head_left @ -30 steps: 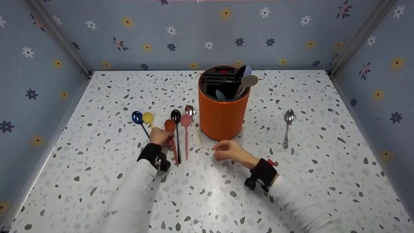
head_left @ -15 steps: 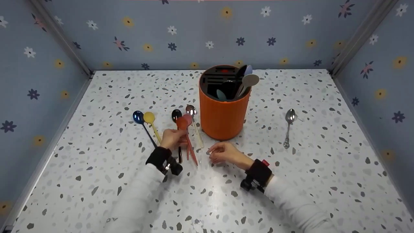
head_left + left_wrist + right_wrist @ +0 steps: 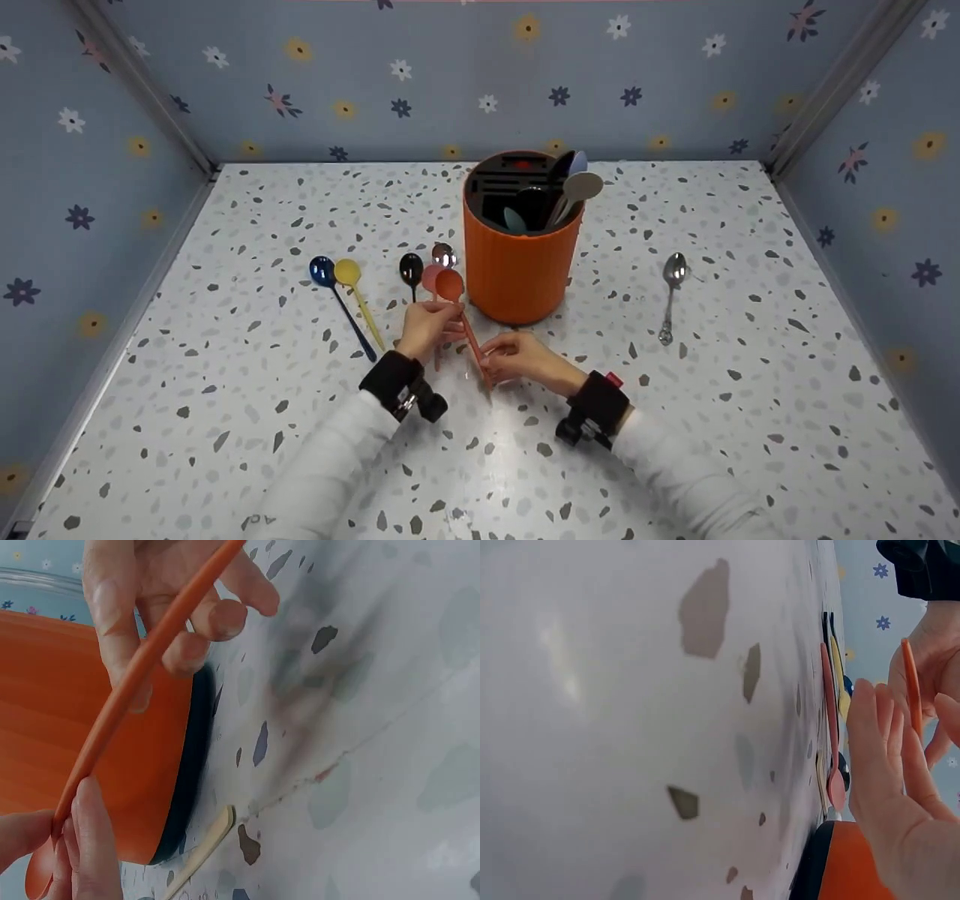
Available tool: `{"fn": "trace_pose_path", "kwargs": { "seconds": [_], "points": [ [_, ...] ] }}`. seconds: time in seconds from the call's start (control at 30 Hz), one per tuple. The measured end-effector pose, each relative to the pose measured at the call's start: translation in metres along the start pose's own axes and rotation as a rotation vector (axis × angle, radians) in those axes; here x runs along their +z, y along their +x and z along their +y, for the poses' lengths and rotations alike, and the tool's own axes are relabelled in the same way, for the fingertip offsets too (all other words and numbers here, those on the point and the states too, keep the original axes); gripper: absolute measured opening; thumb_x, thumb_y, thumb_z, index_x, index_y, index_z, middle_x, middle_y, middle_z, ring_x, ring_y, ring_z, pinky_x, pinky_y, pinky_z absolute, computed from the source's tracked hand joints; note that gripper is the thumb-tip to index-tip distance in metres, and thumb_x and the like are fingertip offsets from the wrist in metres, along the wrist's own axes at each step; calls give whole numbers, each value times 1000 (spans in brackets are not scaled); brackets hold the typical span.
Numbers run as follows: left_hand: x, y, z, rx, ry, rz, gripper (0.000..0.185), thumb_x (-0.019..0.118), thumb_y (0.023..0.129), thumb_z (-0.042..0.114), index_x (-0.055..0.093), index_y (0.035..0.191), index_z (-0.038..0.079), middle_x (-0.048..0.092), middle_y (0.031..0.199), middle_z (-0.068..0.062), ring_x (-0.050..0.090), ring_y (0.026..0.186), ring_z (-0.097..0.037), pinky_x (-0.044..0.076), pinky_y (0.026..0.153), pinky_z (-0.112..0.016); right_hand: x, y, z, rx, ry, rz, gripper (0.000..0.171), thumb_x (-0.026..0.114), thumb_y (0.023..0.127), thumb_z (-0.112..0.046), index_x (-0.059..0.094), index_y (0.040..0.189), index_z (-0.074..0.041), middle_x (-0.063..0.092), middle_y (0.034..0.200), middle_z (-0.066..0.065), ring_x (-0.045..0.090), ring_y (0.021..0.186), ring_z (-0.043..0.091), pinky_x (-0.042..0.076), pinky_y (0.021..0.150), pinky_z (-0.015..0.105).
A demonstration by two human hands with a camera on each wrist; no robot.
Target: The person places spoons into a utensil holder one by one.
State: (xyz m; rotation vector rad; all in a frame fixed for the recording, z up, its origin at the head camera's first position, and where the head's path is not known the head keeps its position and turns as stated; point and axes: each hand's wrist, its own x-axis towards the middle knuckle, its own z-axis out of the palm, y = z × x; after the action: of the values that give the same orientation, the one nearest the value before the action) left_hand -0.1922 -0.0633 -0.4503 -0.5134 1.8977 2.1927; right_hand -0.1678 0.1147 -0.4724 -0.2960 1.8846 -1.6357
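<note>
My left hand (image 3: 431, 326) pinches an orange spoon (image 3: 450, 285) just below its bowl, thumb and fingertips on the handle in the left wrist view. The spoon slants over the table, its bowl up and toward the holder. My right hand (image 3: 525, 358) is at the handle's lower end. In the right wrist view its fingers are nearly straight, and the handle (image 3: 911, 686) passes between fingers and thumb. Under the left hand lie a pink spoon (image 3: 429, 276) and a black spoon (image 3: 411, 268), both partly hidden. A silver-bowled spoon (image 3: 444, 255) with a cream handle lies beside them.
An orange utensil holder (image 3: 517, 277) with a black slotted top and several spoons stands just behind the hands. Blue (image 3: 322, 271) and yellow (image 3: 347, 272) spoons lie to the left. A silver spoon (image 3: 675, 268) lies far right. Flowered walls (image 3: 480, 75) enclose the table.
My left hand has lifted the orange spoon from beside the black one and carried it right, across the pink spoon, to my right hand. The right hand has shifted slightly left.
</note>
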Motion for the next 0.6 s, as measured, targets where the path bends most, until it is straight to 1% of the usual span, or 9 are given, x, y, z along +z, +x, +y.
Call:
{"fn": "trace_pose_path", "kwargs": {
  "seconds": [0.07,0.17,0.3,0.4,0.6],
  "points": [
    [2,-2,0,12,-9,6,18,58,81,1,58,91,-13,59,61,-7,59,50,-13,56,56,-29,1,-1,0,-2,0,4,30,59,82,-7,56,109,4,62,85,10,63,78,23,53,74,38],
    [3,-4,-1,49,-3,3,18,58,81,1,58,92,-15,59,61,-7,59,49,-13,55,54,-29,3,-2,0,-7,-1,4,30,58,81,-5,56,109,6,62,82,9,62,74,20,54,72,35],
    [4,-7,0,92,9,0,20,58,81,0,58,93,-16,59,60,-7,59,48,-13,55,52,-29,3,-3,0,-20,4,-11,31,58,82,-4,54,109,9,62,80,10,61,71,18,54,71,38],
    [6,-10,1,101,2,-2,21,58,81,0,58,93,-16,59,60,-7,59,48,-14,55,52,-29,3,-3,-1,-21,6,-16,32,58,82,-3,53,110,10,62,82,11,62,70,18,54,72,40],
    [7,-16,8,105,10,-5,17,56,82,0,58,92,-14,59,64,-8,59,50,-14,56,55,-30,1,-5,-8,-26,0,-28,30,57,82,-1,52,110,11,62,82,11,61,70,16,54,70,34]
  ]
}}
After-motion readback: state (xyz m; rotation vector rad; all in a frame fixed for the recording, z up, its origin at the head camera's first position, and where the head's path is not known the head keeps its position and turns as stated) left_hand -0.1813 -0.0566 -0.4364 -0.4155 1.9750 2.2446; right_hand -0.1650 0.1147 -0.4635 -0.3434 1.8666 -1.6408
